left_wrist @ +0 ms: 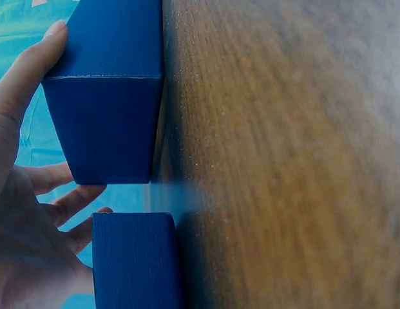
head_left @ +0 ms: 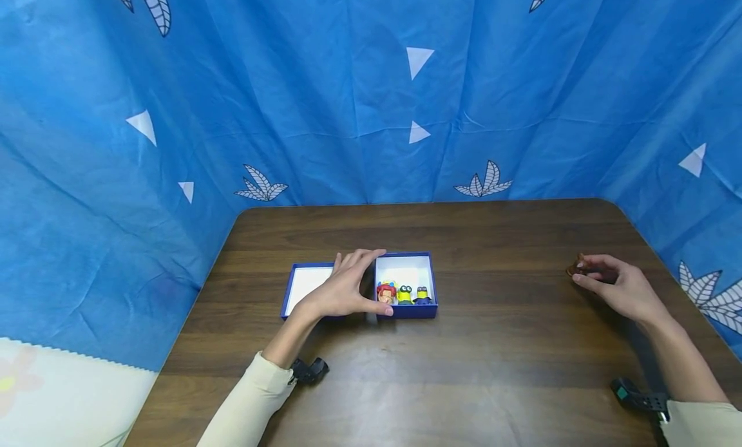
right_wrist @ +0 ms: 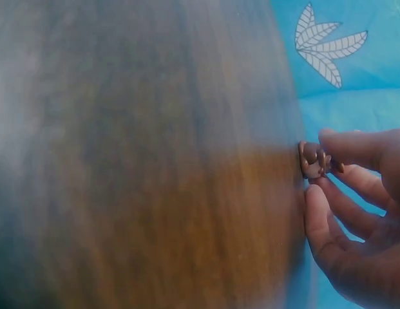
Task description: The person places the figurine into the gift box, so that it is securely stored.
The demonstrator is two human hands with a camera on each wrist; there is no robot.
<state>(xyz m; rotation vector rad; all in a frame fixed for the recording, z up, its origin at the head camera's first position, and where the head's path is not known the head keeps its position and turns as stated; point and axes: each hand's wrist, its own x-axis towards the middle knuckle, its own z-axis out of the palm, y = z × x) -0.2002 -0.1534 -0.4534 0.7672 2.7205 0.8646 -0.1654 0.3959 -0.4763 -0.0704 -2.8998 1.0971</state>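
Note:
My left hand (head_left: 342,286) spans the left end of an open blue box (head_left: 422,312), thumb at the front wall and index finger at the back; the wrist view shows the box (left_wrist: 109,122) between them. Inside, along its front wall, are a red-haired toy figure (head_left: 386,291) and two yellow minion figures (head_left: 404,295). Far to the right, my right hand (head_left: 623,289) pinches a small brown figurine (right_wrist: 312,161) low at the tabletop. The fingers partly cover it, so its shape is unclear.
The blue-edged lid or shallow tray (head_left: 307,283), white inside, lies just left of the box, partly under my left hand. A wooden table (head_left: 487,370) carries everything. Blue patterned cloth (head_left: 348,80) hangs behind and at both sides.

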